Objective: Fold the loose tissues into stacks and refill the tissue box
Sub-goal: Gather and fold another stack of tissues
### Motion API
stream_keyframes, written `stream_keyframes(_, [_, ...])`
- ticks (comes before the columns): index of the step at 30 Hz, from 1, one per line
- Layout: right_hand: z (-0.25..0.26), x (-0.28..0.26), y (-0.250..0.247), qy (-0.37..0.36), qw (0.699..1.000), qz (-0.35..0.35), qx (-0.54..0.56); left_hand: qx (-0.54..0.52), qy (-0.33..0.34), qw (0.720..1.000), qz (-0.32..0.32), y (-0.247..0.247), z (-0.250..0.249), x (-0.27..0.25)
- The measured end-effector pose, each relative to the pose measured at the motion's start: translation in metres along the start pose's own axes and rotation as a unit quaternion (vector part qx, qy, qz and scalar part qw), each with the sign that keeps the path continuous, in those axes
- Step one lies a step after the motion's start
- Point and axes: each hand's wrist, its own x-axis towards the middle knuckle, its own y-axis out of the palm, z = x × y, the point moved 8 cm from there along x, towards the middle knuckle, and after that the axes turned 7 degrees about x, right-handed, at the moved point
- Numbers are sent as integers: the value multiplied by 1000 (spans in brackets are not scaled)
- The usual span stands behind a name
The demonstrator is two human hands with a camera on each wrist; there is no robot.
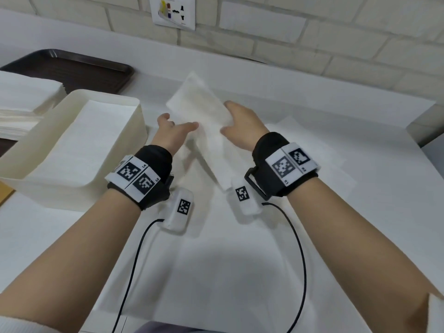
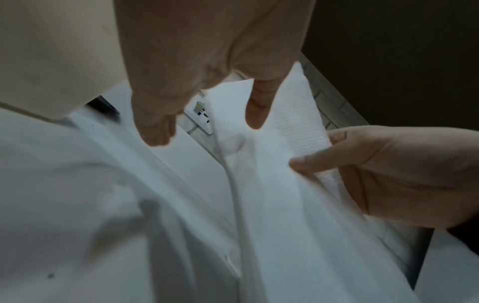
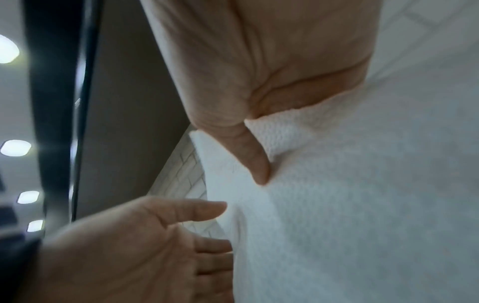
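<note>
A folded white tissue point(image 1: 199, 102) hangs tilted above the table, its lower end trailing toward my wrists. My right hand point(image 1: 236, 121) pinches its right edge; in the right wrist view the thumb point(image 3: 259, 164) presses into the tissue point(image 3: 362, 205) and the other fingers are hidden behind it. My left hand point(image 1: 179, 122) is relaxed at the left edge, with only its thumb point(image 2: 256, 114) touching the tissue point(image 2: 285, 205). The cream tissue box point(image 1: 134, 121) stands open at the left with flat tissues inside.
A tall pile of loose tissues point(image 1: 24, 104) lies far left on a dark brown tray point(image 1: 79, 68). More flat sheets point(image 1: 240, 260) cover the white table under my arms. A brick wall with a socket plate point(image 1: 173, 13) runs along the back.
</note>
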Motion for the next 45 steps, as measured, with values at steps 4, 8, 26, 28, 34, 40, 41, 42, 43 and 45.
stream_keyframes(4, [0,-1,-2,10,974,-56,217,-6,72,996,61,10,-22,-14])
stream_keyframes(8, [-3,-2,-3,-1,940,-127,316,101,174,980,1,5,-42,-21])
stream_keyframes(26, [-12,-6,33,25,934,-93,345,63,244,967,-49,5,-44,-22])
stream_keyframes(28, [-11,-4,32,23,932,-102,346,64,249,965,-58,5,-46,-22])
stream_keyframes(34, [-5,-4,22,-16,908,-143,393,-4,287,955,-71,-2,-58,-24])
stream_keyframes(40, [-15,0,34,26,936,-107,336,63,215,974,-26,1,-38,-12])
stream_keyframes(41, [-15,0,33,25,937,-111,332,75,210,974,-28,0,-36,-11])
stream_keyframes(42, [-14,1,30,21,935,-119,334,80,211,974,-34,-2,-37,-11])
stream_keyframes(43, [-11,1,26,12,931,-130,341,77,217,972,-40,-4,-40,-11])
stream_keyframes(45, [-6,3,15,-8,919,-152,364,54,242,968,-49,-9,-50,-13])
